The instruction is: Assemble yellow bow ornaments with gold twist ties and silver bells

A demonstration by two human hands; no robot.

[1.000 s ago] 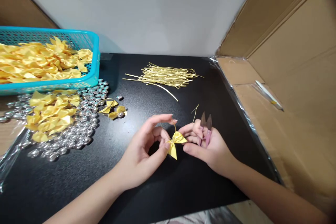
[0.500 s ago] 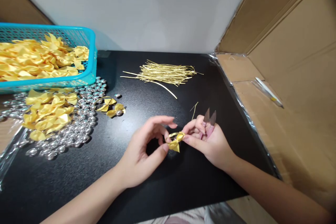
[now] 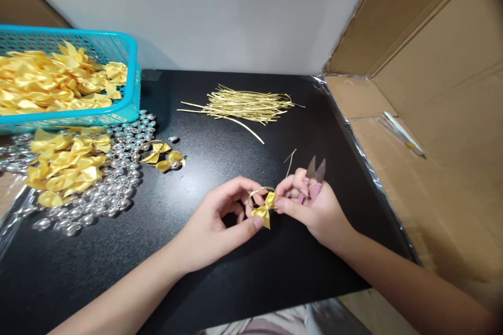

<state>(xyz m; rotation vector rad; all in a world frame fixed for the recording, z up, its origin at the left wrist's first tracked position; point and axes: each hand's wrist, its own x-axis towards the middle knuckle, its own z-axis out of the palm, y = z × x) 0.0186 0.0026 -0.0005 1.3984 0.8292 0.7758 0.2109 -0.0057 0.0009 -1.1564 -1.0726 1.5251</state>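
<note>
A small yellow ribbon bow (image 3: 264, 211) with a gold wire loop on it is pinched between both my hands above the black table (image 3: 220, 162). My left hand (image 3: 220, 222) grips the bow's left side with thumb and fingers curled. My right hand (image 3: 312, 209) pinches the bow's right side with thumb and forefinger, and also keeps pink thread snips (image 3: 313, 180) tucked in its palm, blades pointing up and away.
A bundle of gold wire ties (image 3: 245, 106) lies at the back. A teal basket (image 3: 129, 89) full of yellow bows stands at the far left, above loose bows (image 3: 65, 162) and silver beads (image 3: 126, 167). A cardboard box (image 3: 432, 115) walls the right side.
The gold wire, sticking up a second ago, is now bent into a loop over the bow. Both hands closed in tighter on the bow.
</note>
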